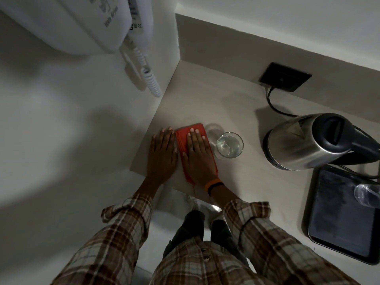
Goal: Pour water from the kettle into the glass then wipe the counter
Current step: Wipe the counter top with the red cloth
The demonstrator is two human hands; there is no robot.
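A folded red cloth point(182, 138) lies on the pale counter point(236, 112) near its left front corner. My right hand point(198, 155) rests flat on top of the cloth, fingers together and pointing away. My left hand point(163, 153) lies flat on the bare counter just left of the cloth, touching its edge. A clear glass point(229, 145) with water in it stands just right of the cloth. The steel kettle point(304, 140) with a black lid and handle sits farther right on its base.
A black wall socket point(284, 76) holds the kettle's cord point(273, 103). A dark tray point(341, 214) with an upturned glass point(367, 194) lies at the right front. A white wall-mounted hair dryer point(82, 23) with a coiled cord point(150, 79) hangs at the upper left.
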